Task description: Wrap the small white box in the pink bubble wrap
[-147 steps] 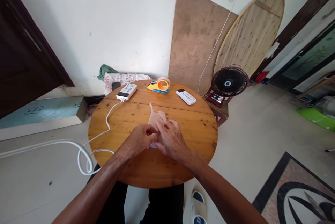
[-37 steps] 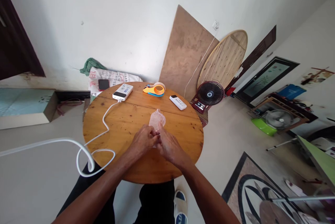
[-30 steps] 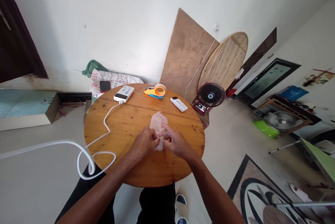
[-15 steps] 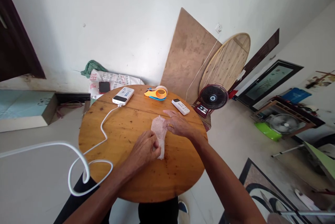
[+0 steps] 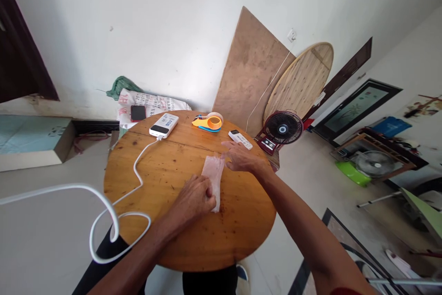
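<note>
Flat on the near end of a thin, translucent pinkish sheet lay the left hand, fingers curled loosely, pressing that end to the round wooden table; whether it pinched the sheet or only pinned it could not be told. The right hand rested open at the sheet's far end, fingers spread and flat, fingertips touching its far right corner. Between the two hands the sheet lay as a long narrow strip near the table's middle, running away from the person.

Just beyond the right hand lay a white remote control. Further back, near the table's far edge, sat an orange and blue tape dispenser and, left of it, a white power bank with a white cable trailing off the table's left side and looping in the air. Behind the table a printed sack carried a dark phone. A small black fan stood to the right, before a round wooden board leaning on the wall.
</note>
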A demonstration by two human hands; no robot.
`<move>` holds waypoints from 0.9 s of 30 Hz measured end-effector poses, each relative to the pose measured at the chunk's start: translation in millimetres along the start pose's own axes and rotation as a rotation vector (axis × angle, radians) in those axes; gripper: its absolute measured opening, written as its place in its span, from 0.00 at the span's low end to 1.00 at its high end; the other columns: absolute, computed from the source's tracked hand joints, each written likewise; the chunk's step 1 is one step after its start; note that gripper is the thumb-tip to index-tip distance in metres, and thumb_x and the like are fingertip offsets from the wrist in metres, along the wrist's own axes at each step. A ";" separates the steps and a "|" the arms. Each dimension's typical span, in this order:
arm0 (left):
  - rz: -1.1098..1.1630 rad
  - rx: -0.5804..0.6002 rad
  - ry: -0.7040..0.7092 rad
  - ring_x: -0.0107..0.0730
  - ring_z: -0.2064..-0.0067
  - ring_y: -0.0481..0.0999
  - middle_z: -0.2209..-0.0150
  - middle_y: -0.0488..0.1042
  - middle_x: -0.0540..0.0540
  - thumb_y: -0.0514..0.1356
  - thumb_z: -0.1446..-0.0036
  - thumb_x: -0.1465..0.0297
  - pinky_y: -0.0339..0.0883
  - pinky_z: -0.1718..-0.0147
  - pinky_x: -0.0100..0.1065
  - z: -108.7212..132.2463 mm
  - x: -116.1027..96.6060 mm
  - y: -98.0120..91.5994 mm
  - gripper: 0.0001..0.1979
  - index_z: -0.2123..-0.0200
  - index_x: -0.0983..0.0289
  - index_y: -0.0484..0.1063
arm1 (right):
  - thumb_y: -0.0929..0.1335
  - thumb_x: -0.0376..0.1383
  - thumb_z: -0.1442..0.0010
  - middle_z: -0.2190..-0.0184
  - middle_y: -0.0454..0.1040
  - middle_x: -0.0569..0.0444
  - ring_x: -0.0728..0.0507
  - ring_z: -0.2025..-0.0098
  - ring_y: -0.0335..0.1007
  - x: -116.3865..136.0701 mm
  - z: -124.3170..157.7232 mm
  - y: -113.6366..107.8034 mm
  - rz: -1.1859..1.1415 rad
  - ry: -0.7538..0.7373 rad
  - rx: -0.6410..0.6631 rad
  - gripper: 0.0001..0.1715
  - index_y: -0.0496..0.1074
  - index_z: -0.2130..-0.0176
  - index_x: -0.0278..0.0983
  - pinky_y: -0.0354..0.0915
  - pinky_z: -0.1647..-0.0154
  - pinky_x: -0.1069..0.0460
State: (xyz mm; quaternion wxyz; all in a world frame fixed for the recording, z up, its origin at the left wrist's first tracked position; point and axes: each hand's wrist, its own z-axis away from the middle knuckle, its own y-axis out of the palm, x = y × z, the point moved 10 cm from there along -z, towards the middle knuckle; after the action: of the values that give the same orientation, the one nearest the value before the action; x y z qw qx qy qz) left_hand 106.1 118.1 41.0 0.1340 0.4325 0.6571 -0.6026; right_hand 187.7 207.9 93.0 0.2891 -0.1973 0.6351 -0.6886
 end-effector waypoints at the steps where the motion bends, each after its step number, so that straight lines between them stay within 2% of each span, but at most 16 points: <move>1: 0.001 0.003 0.001 0.36 0.63 0.67 0.70 0.70 0.52 0.54 0.55 0.74 0.59 0.61 0.36 -0.2 -0.3 0.0 0.03 0.77 0.61 0.62 | 0.68 0.29 0.50 0.42 0.63 0.45 0.32 0.40 0.57 -2.9 -1.8 -0.3 -0.030 0.012 -0.008 0.13 0.77 0.63 0.39 0.54 0.44 0.36; 5: -0.008 0.009 -0.006 0.36 0.64 0.68 0.72 0.71 0.52 0.54 0.56 0.75 0.59 0.62 0.35 -0.6 -1.3 -0.7 0.04 0.78 0.61 0.62 | 0.68 0.29 0.48 0.45 0.67 0.49 0.38 0.43 0.61 -9.6 -8.1 8.4 -0.243 -0.010 0.006 0.11 0.77 0.65 0.40 0.57 0.44 0.43; 8: -0.013 0.001 -0.005 0.36 0.63 0.68 0.71 0.71 0.52 0.54 0.55 0.75 0.60 0.62 0.35 0.2 -2.2 -1.2 0.03 0.78 0.61 0.62 | 0.67 0.28 0.47 0.51 0.71 0.52 0.43 0.41 0.60 -11.0 -15.8 20.1 -0.336 -0.047 0.028 0.09 0.75 0.67 0.39 0.60 0.46 0.49; 12: -0.021 -0.022 -0.005 0.39 0.58 0.69 0.64 0.72 0.55 0.55 0.55 0.74 0.61 0.58 0.37 2.6 -0.2 -1.3 0.03 0.77 0.62 0.63 | 0.69 0.31 0.48 0.58 0.73 0.51 0.43 0.40 0.57 -14.3 -32.0 38.4 -0.368 -0.008 0.030 0.04 0.74 0.68 0.36 0.60 0.46 0.48; 14: -0.032 -0.067 -0.006 0.41 0.54 0.68 0.57 0.70 0.57 0.56 0.55 0.73 0.62 0.55 0.39 4.1 1.4 -5.3 0.03 0.72 0.62 0.65 | 0.69 0.31 0.49 0.57 0.73 0.50 0.41 0.40 0.56 -14.6 -39.9 47.6 -0.358 0.014 0.026 0.05 0.74 0.68 0.35 0.59 0.46 0.47; 17: -0.083 -0.101 0.044 0.45 0.49 0.66 0.47 0.65 0.60 0.58 0.55 0.72 0.60 0.51 0.43 5.4 -4.1 -9.9 0.16 0.59 0.63 0.68 | 0.70 0.31 0.51 0.57 0.72 0.50 0.39 0.40 0.54 -12.4 -46.4 59.4 -0.353 0.026 0.031 0.05 0.74 0.69 0.36 0.58 0.47 0.46; 20: -0.150 -0.013 0.162 0.45 0.49 0.65 0.45 0.65 0.56 0.55 0.52 0.75 0.59 0.49 0.44 4.5 -18.3 -2.9 0.19 0.55 0.60 0.70 | 0.69 0.32 0.50 0.53 0.70 0.50 0.39 0.42 0.56 -12.6 -41.9 63.0 -0.358 0.061 0.010 0.09 0.73 0.65 0.36 0.57 0.47 0.45; 22: -0.167 0.056 0.198 0.43 0.52 0.67 0.50 0.71 0.55 0.54 0.51 0.76 0.59 0.50 0.42 3.2 -22.7 3.1 0.16 0.59 0.59 0.73 | 0.69 0.33 0.49 0.49 0.67 0.49 0.41 0.44 0.59 -17.1 -31.3 55.8 -0.392 0.113 -0.081 0.15 0.71 0.59 0.37 0.56 0.47 0.45; 24: -0.159 0.088 0.194 0.42 0.54 0.68 0.56 0.74 0.55 0.53 0.51 0.76 0.60 0.52 0.41 1.5 -22.3 5.6 0.14 0.62 0.60 0.74 | 0.69 0.34 0.49 0.50 0.68 0.51 0.44 0.48 0.62 -31.6 -14.0 47.5 -0.489 0.247 -0.212 0.19 0.68 0.55 0.38 0.58 0.49 0.48; 26: -0.144 0.084 0.184 0.41 0.55 0.68 0.57 0.75 0.55 0.54 0.52 0.76 0.61 0.53 0.40 0.2 -20.4 5.7 0.15 0.62 0.60 0.74 | 0.68 0.36 0.48 0.57 0.72 0.53 0.46 0.56 0.67 -50.6 6.7 49.6 -0.605 0.433 -0.287 0.17 0.69 0.57 0.37 0.60 0.55 0.52; 27: -0.136 0.079 0.182 0.41 0.55 0.68 0.57 0.75 0.55 0.54 0.52 0.76 0.61 0.53 0.40 0.1 -19.6 5.8 0.15 0.61 0.60 0.74 | 0.68 0.37 0.48 0.62 0.73 0.54 0.47 0.61 0.68 -57.3 15.3 55.1 -0.650 0.510 -0.283 0.14 0.69 0.59 0.36 0.61 0.60 0.53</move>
State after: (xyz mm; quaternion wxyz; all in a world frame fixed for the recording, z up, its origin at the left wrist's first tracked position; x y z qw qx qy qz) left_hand 121.9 109.5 50.8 0.0155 0.4448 0.6702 -0.5939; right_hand 248.9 232.1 45.7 -0.1386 -0.2483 0.6792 -0.6766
